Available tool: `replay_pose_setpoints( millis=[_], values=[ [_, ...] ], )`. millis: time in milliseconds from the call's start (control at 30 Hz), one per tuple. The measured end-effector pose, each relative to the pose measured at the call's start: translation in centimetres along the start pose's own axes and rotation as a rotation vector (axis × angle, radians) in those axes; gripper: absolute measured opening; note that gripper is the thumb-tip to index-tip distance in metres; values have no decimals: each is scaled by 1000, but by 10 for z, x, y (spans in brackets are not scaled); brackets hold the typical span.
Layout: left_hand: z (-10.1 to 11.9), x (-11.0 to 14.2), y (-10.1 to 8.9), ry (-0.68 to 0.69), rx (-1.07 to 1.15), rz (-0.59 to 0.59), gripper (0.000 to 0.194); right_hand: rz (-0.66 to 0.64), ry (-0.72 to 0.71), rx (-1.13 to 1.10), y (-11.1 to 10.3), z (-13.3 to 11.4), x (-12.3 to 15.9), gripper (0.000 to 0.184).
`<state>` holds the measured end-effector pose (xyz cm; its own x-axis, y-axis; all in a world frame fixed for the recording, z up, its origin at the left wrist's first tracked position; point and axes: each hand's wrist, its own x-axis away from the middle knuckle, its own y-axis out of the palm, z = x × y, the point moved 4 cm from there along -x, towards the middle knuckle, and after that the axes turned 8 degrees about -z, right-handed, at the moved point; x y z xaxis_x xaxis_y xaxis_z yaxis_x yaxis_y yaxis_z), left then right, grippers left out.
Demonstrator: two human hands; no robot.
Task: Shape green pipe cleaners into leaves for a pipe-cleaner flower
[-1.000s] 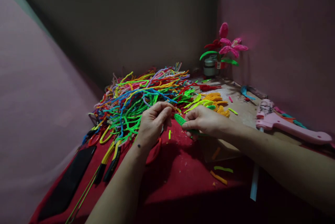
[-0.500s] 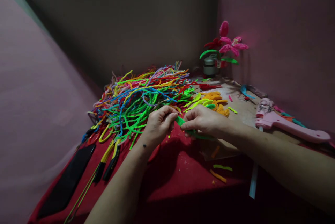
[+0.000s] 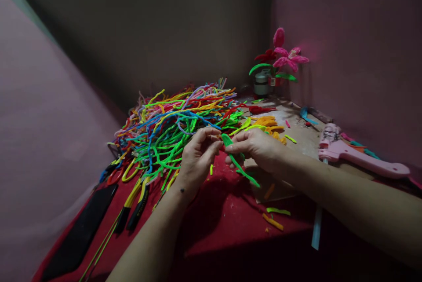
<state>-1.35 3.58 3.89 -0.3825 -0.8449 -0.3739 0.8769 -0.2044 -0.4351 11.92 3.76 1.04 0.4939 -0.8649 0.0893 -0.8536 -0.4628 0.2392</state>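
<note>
My right hand (image 3: 259, 148) pinches a bright green pipe cleaner piece (image 3: 244, 173) between thumb and fingers. Its upper end is broad and leaf-shaped, and a thin tail hangs down to the right past the fingertips. Just left of that upper end is my left hand (image 3: 201, 154), its thumb and forefinger curved with a gap between them, and nothing shows in the grasp. Behind both hands lies a big heap of multicoloured pipe cleaners (image 3: 178, 119), with many green ones at its near side. Beyond my right hand are orange folded pieces (image 3: 265, 122) and yellow-green ones (image 3: 242, 126).
A pink glue gun (image 3: 362, 159) with a clear stick lies at right. Yellow-black pliers (image 3: 138, 207) and a black flat object (image 3: 82, 229) rest at left on the red cloth (image 3: 224, 229). Pink fuzzy flowers (image 3: 290, 58) stand at the back. Small offcuts (image 3: 278, 211) lie near the front.
My left fingers have come away from the green piece and parted. In my right hand the piece has turned, so its leaf shape and hanging tail now show. The view shifted slightly.
</note>
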Motion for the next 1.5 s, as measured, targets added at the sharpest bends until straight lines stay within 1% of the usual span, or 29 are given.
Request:
replay_pose_setpoints(
  millis=[67,133,200,267,367,467,533,633,767,833,867,967,1033,1133,1267,1400,1500],
  values=[
    [7,2,3,154,-153,-42,14,56,-43,-96,-6,-1,-2,16],
    [10,7,11,290,-352,-102,14,126,-74,-164,-11,-1,-4,17],
    [7,11,20,378,-518,-140,18,178,-93,-199,-15,-1,-5,19],
    [2,15,27,445,-623,-143,19,205,-102,-222,-15,-1,-6,22],
    [0,19,35,562,-673,-150,19,218,-115,-250,-14,1,-6,24],
    [8,20,36,626,-597,-188,24,212,-138,-239,-14,3,-6,24],
    [15,19,35,603,-512,-196,22,209,-159,-215,-15,3,-5,23],
    [20,16,31,492,-375,-178,14,227,-198,-187,-14,-1,-3,19],
    [17,14,20,277,-165,-37,14,203,-207,-148,-10,-6,-1,14],
    [16,14,16,206,-115,27,10,170,-185,-153,-8,-6,-1,14],
    [16,14,14,192,-121,47,8,161,-185,-144,-8,-5,-2,14],
    [20,15,11,225,-280,83,8,185,-235,-45,-11,-4,-2,14],
    [21,15,12,282,-447,76,8,207,-265,21,-12,-4,-3,17],
    [19,16,16,336,-648,54,10,211,-266,56,-12,-3,-3,21],
    [14,17,21,331,-825,42,9,239,-272,150,-10,-6,-1,20],
    [14,17,24,323,-971,57,11,282,-277,268,-9,-8,2,19],
    [16,18,27,343,-1085,79,14,292,-272,278,-8,-9,3,20]
  ],
)
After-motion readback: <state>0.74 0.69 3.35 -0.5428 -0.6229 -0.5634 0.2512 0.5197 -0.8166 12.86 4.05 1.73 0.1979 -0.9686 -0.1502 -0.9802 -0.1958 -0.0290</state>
